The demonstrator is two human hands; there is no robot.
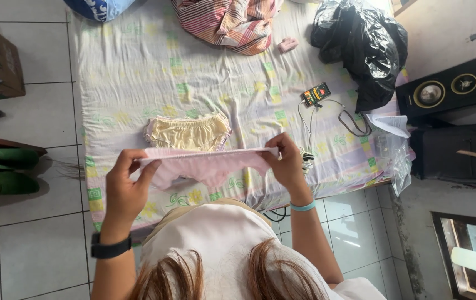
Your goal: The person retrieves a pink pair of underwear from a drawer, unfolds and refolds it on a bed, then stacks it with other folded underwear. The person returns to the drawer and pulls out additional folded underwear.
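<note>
While she stood at the edge of the bed, this was how things lay from the head view:

Garment held: a pink pair of underwear [207, 165] was stretched flat between both hands, above the near edge of the bed [132, 72], its waistband running left to right.
Left hand: the left hand [124, 186] pinched the left end of the waistband, fingers [148, 169] closed on the cloth.
Right hand: the right hand [287, 164] gripped the right end the same way, at about the same height; neither hand was nearer, each held its own end.
Just beyond: a yellow pair of underwear [188, 133] lay flat on the sheet, close behind the pink one, its waistband parallel.
Right of the hands: a small black device [315, 94] with cables [332, 119] lay on the sheet, and a black plastic bag [363, 44] sat further back.
Far end: a striped cloth [227, 22] was bunched up, well apart from the hands.
Beside the bed: a speaker [452, 89] stood on the right.
</note>
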